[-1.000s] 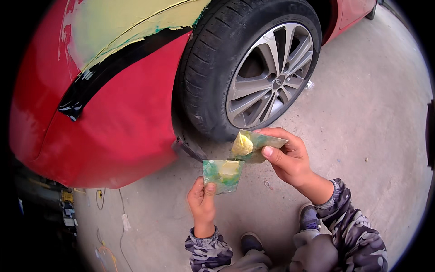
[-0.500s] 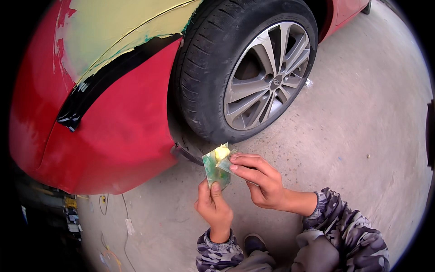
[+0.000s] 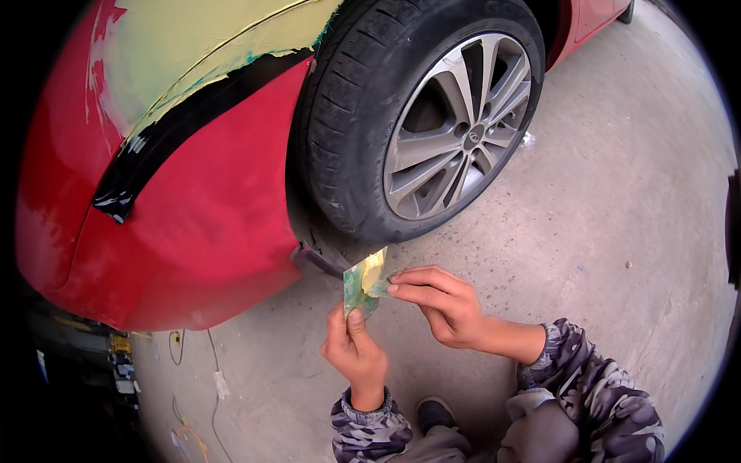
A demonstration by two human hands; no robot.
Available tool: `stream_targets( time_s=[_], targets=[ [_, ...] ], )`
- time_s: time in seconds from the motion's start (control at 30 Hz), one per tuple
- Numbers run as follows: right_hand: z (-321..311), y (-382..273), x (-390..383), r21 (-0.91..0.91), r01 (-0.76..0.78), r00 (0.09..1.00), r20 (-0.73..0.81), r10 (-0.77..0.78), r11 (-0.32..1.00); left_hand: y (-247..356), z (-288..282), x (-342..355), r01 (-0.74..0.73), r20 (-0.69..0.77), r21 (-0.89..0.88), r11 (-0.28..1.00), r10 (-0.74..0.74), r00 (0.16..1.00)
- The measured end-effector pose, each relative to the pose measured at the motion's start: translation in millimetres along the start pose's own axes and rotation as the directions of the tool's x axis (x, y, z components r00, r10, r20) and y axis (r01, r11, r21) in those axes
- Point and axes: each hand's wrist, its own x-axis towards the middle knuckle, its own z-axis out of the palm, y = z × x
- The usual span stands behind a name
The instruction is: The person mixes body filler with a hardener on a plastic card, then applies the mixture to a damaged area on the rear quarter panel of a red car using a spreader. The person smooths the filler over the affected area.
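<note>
My left hand [image 3: 356,349] pinches a flat, green-stained putty spreader [image 3: 355,292] upright by its lower end. Pale yellow body filler [image 3: 372,268] is smeared over the upper right part of its face. Between the thumb and fingers of my right hand [image 3: 444,305] is a second, smaller putty spreader [image 3: 380,289], largely covered by the fingers. Its edge touches the first spreader at the lower end of the filler. Both hands are in front of the car, just below the tyre [image 3: 340,139].
A red car body [image 3: 208,193] fills the upper left, with dried yellow filler [image 3: 185,54] over its fender and black tape [image 3: 154,154] along the lower edge. The alloy wheel [image 3: 463,131] stands on the concrete floor [image 3: 602,216]. Cables [image 3: 214,386] lie at lower left.
The filler has gone from a lump to a flatter smear down the left spreader. The right spreader has moved down across it. Both hands have shifted slightly left.
</note>
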Motion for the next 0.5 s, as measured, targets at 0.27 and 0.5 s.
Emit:
stream_targets(
  time_s=[0.27,0.5],
  targets=[
    [-0.8,-6.1,12.4,-0.018,0.014,0.998,-0.054,-0.015,1.0,-3.3,-0.7,0.0,-0.044,0.016,0.031,0.999,0.044,0.999],
    [-10.1,-3.7,16.7,0.011,0.05,0.992,-0.119,-0.048,0.999,-10.0,-14.5,-2.5,-0.063,0.094,0.075,0.995,0.055,0.994]
  ],
)
